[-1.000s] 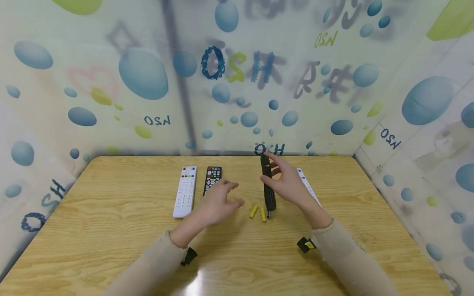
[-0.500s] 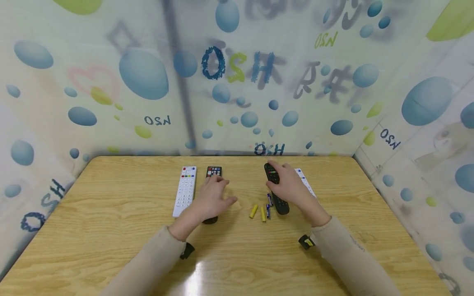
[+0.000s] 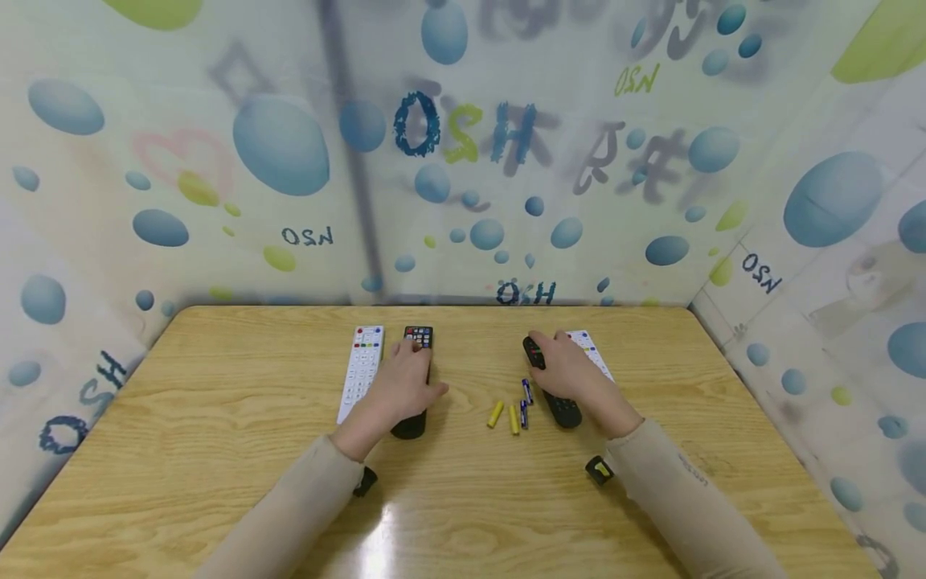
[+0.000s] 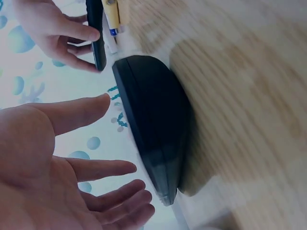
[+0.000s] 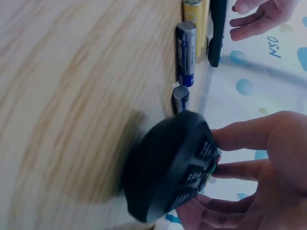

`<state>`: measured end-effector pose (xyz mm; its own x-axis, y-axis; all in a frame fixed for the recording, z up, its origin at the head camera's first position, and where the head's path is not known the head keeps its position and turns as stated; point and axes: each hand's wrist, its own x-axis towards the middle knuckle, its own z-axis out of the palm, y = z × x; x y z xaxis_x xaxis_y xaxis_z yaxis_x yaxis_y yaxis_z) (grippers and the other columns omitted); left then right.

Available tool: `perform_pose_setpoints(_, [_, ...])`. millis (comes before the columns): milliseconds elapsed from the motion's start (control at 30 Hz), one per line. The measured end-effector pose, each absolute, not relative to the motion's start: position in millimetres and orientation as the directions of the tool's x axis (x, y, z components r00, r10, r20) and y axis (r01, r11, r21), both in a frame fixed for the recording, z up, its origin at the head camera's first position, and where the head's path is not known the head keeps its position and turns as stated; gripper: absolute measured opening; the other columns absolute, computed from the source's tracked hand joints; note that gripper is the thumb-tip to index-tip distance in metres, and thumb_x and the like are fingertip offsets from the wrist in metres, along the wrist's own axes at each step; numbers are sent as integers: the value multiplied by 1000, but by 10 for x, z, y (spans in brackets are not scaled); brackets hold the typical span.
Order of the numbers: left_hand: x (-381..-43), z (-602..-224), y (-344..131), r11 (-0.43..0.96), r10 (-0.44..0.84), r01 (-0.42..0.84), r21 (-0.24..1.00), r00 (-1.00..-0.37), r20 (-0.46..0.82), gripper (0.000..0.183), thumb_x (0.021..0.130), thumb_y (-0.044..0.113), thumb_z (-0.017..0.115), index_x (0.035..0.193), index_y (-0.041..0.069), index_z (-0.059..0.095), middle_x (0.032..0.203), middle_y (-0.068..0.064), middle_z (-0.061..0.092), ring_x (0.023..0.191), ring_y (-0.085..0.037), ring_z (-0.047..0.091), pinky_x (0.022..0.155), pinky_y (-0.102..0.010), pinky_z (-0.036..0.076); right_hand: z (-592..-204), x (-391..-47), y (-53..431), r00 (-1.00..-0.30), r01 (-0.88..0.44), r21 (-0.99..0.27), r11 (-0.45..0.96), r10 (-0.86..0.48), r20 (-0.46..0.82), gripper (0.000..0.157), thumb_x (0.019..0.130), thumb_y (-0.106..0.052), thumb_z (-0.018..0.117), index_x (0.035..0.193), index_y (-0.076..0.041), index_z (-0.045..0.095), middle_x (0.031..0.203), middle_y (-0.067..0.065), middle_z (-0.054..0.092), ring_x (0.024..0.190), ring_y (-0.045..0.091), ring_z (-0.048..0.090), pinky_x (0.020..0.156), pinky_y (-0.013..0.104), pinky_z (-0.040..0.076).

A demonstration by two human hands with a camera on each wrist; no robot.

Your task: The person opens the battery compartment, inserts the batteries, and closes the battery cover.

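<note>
In the head view my left hand (image 3: 398,394) is over a black remote control (image 3: 411,426) lying left of centre. The left wrist view has this hand's fingers loosely extended, a small gap between them and the remote (image 4: 148,115). My right hand (image 3: 571,370) holds a second black remote control (image 3: 564,412) low at the table. The right wrist view shows thumb and fingers against the sides of this remote (image 5: 168,163), its keys facing the palm. Between the hands lie two yellow batteries (image 3: 514,420) and two blue batteries (image 3: 524,415).
A white remote (image 3: 359,370) lies just left of my left hand. Another white remote (image 3: 589,350) is partly hidden behind my right hand. The wooden table (image 3: 463,498) ends at a patterned curtain (image 3: 463,201) behind. Small black devices sit at both wrists.
My right hand has lowered its upright black remote to the table and shifted it rightward. My left hand has moved left, over the other black remote. The blue batteries have come into view.
</note>
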<state>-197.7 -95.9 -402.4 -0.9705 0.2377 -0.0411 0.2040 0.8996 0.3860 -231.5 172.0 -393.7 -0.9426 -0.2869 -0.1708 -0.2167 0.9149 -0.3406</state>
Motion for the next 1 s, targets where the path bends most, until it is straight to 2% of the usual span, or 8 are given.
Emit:
perform_pose_setpoints(267, [-2013,-4029,-958,923,215,190,333,-976,-39,68,93,35,78,137,-12,56,144,-33,43,132,-47,42,103,-58,45,-3989,-2351,1724,-936,-210,-303,929,-281,-212,62,101,-17,63,154,4,38,142,34,48,120,44,55,91,55,53])
perform_pose_setpoints(567, [-2006,-4018,-941,946,194,174,272,-980,-48,60,96,34,75,131,-12,60,138,-33,47,124,-45,48,94,-57,52,-4038,-2391,1742,-930,-203,-294,934,-278,-241,65,100,-17,64,154,6,36,133,31,52,110,37,57,85,49,54])
perform_pose_setpoints(1000, [-2058,-4060,-934,949,155,138,284,-987,-39,59,96,30,74,126,-18,58,130,-38,50,121,-49,50,89,-55,55,-4051,-2431,1758,-923,-216,-279,936,-289,-256,63,97,-22,72,147,5,45,124,24,60,112,36,58,91,49,52])
